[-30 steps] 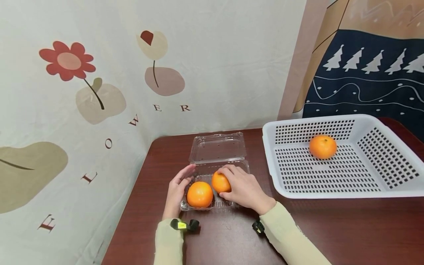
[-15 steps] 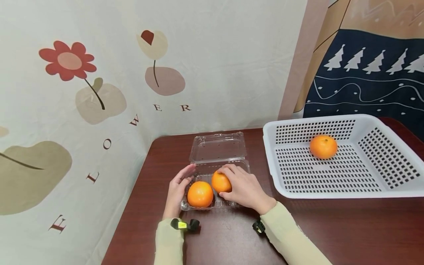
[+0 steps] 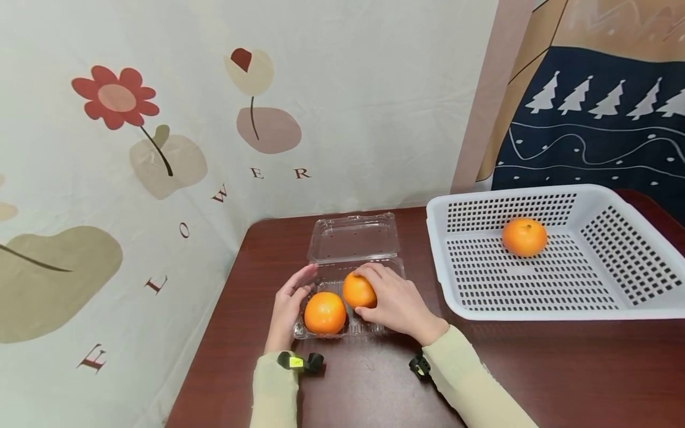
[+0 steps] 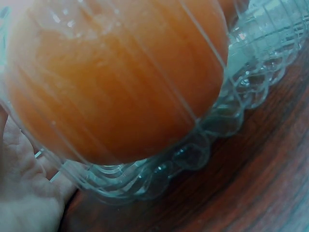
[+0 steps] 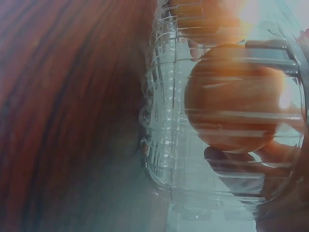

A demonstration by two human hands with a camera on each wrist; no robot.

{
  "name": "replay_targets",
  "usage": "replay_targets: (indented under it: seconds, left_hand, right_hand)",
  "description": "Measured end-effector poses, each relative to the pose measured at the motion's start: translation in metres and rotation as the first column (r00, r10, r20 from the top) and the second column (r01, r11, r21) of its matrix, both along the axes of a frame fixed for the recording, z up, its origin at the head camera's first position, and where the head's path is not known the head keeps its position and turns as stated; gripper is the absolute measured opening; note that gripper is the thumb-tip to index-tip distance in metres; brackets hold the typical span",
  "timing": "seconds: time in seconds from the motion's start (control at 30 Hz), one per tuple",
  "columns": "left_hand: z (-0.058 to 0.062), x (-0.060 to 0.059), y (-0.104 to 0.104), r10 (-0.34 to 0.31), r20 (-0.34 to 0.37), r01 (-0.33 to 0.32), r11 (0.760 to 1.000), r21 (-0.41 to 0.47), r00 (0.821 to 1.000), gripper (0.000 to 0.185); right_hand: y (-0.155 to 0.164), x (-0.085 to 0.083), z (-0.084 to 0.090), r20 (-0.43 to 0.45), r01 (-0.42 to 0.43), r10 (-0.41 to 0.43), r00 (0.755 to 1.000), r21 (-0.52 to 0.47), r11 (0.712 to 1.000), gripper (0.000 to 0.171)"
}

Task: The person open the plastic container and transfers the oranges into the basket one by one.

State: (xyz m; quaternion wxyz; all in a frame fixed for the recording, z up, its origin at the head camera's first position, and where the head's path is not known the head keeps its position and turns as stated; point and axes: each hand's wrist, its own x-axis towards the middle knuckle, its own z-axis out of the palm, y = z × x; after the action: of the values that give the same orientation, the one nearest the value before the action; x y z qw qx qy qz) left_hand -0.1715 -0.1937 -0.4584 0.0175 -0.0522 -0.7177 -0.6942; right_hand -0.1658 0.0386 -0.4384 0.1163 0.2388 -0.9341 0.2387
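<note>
On the table stands a clear plastic clamshell box (image 3: 353,330), its lid (image 3: 353,238) folded back flat behind it. One orange (image 3: 324,313) sits in the front left of the box; the left wrist view shows this orange (image 4: 120,87) large through the ribbed wall. My left hand (image 3: 287,306) rests along the box's left side, fingers extended. With thumb and fingers my right hand (image 3: 398,300) grips a second orange (image 3: 357,291) inside the box. Through the clear wall, the right wrist view shows the gripped orange (image 5: 234,99) with fingers around it.
To the right is a white perforated plastic basket (image 3: 444,279) with one orange (image 3: 524,237) in it. The dark red-brown wooden table (image 3: 369,386) ends at a wall hung with printed fabric (image 3: 364,107) at the back and left.
The head view has shifted very slightly. Both hands, the oranges and the box hold nearly the same positions, with the right hand still gripping its orange.
</note>
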Motion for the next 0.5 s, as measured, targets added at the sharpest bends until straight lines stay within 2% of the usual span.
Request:
replay_targets:
  seconds: [0.2,0.5]
  left_hand:
    - [-0.004,-0.002,-0.001,-0.005,-0.018,0.005,1.000,0.006,1.000,0.040]
    - [-0.020,-0.010,-0.005,0.004,-0.033,-0.004,1.000,-0.009,0.999,0.040]
  right_hand:
    - [0.001,-0.001,0.000,-0.010,-0.006,0.006,1.000,-0.024,1.000,0.058]
    - [0.002,-0.001,0.000,-0.005,-0.009,0.008,1.000,-0.043,0.999,0.058]
